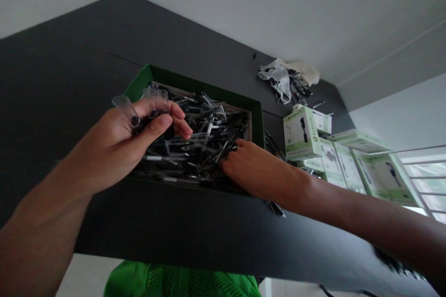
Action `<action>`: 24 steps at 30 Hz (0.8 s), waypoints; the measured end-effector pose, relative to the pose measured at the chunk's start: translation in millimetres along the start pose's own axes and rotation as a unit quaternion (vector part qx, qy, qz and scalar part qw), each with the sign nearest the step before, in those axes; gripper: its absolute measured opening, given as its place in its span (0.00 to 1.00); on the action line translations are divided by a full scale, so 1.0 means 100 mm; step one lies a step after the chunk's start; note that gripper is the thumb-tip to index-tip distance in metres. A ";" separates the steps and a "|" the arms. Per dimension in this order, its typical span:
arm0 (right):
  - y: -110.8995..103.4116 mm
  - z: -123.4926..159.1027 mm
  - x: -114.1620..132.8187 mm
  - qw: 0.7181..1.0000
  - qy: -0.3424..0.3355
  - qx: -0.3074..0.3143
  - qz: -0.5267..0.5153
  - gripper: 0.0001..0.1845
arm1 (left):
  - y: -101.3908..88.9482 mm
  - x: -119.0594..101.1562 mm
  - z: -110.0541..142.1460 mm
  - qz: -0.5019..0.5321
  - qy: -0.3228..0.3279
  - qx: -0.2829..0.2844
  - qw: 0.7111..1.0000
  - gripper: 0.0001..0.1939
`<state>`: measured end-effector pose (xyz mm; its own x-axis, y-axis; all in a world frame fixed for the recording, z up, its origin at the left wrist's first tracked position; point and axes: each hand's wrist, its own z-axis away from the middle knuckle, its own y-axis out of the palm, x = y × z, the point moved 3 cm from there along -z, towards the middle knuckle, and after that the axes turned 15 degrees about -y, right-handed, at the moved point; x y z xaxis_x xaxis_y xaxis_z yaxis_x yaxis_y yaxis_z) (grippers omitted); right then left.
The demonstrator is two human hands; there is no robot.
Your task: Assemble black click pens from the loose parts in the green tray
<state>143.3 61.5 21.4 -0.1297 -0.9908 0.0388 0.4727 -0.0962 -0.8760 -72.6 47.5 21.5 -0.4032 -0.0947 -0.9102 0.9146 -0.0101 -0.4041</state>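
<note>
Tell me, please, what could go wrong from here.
The clear tubes bunched in the left hand might slip and get lost among the pens. Jumbled pens could snag the right hand in the box. The right forearm, seemingly near the cartons, might knock one.

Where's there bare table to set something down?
Bare table lies left of the box, beyond it short of the cloths, and between it and the near edge. Crowded: the box itself, full of pens, and its right side, with cartons and cloths.
</note>
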 end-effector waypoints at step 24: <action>-0.52 1.03 0.15 0.918 0.142 -0.362 -0.079 0.09 | 0.74 -0.53 0.42 0.069 0.074 0.150 0.983 0.13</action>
<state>206.4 41.8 116.9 -0.4183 -0.8948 0.1561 -0.2607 -0.0463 -0.9643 17.7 10.1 43.9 -0.2540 0.0301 -0.9667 0.9195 -0.3025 -0.2510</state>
